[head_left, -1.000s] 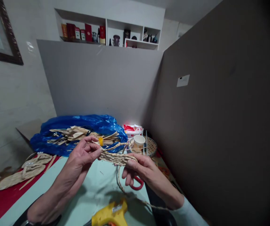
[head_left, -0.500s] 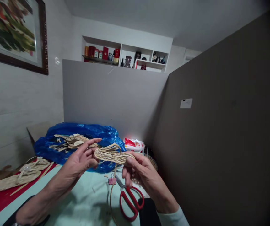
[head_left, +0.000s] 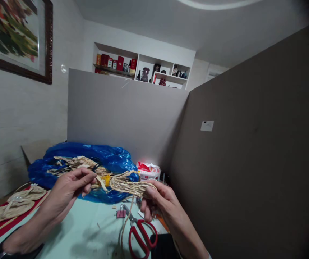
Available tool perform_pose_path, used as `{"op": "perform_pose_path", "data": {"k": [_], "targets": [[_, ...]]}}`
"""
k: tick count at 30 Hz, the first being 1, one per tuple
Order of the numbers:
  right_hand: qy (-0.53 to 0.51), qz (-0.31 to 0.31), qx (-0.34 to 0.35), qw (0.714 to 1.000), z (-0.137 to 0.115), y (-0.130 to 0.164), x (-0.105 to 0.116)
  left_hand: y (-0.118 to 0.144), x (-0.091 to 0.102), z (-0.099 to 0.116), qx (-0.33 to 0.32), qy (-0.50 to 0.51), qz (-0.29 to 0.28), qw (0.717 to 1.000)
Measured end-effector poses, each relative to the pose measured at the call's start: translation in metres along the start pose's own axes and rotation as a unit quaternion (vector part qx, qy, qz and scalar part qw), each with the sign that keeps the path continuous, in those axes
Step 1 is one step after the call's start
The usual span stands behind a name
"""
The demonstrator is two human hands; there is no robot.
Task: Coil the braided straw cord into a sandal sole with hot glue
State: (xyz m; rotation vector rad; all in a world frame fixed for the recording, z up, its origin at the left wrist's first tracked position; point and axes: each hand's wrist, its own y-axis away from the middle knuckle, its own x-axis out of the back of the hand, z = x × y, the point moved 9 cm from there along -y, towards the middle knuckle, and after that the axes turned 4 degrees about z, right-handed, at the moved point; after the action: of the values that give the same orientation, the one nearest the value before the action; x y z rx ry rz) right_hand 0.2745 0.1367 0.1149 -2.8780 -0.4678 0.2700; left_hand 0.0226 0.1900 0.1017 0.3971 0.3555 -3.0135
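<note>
In front of me is a flat woven piece of braided straw cord, held level over the table. My right hand grips its right end, thumb on top and fingers curled beneath. My left hand is at the other side, with thumb and forefinger pinched on a pale flat straw strip. That strip runs toward the left end of the woven piece; whether it joins there I cannot tell. One loose cord hangs from the piece down to the table. Behind, a yellow tie shows among straw.
A blue plastic bag holds dry straw at the back. Red-handled scissors and a pink binder clip lie on the pale green tabletop. Woven straw sandals rest at left. Grey partitions stand close behind and right.
My left hand has drawn back to the left from the woven piece, and its spread fingers have closed on the pale strip. My right hand keeps its grip. The view has shifted slightly.
</note>
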Motion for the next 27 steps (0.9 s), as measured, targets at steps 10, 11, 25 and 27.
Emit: {"op": "perform_pose_path", "data": {"k": [10, 11, 25, 27], "targets": [[0.057, 0.017, -0.005, 0.998, -0.005, 0.01, -0.015, -0.015, -0.03, -0.022, 0.031, -0.023, -0.115, 0.993], [0.065, 0.021, -0.005, 0.998, -0.006, 0.011, -0.016, -0.015, -0.029, -0.019, 0.025, -0.016, -0.114, 0.993], [0.102, 0.024, -0.02, 0.994, -0.006, 0.02, -0.028, 0.0, -0.026, 0.025, -0.038, -0.051, -0.049, 0.997], [0.099, 0.026, -0.018, 0.995, -0.008, 0.022, -0.029, -0.001, -0.026, 0.027, -0.049, -0.071, -0.051, 0.995]]}}
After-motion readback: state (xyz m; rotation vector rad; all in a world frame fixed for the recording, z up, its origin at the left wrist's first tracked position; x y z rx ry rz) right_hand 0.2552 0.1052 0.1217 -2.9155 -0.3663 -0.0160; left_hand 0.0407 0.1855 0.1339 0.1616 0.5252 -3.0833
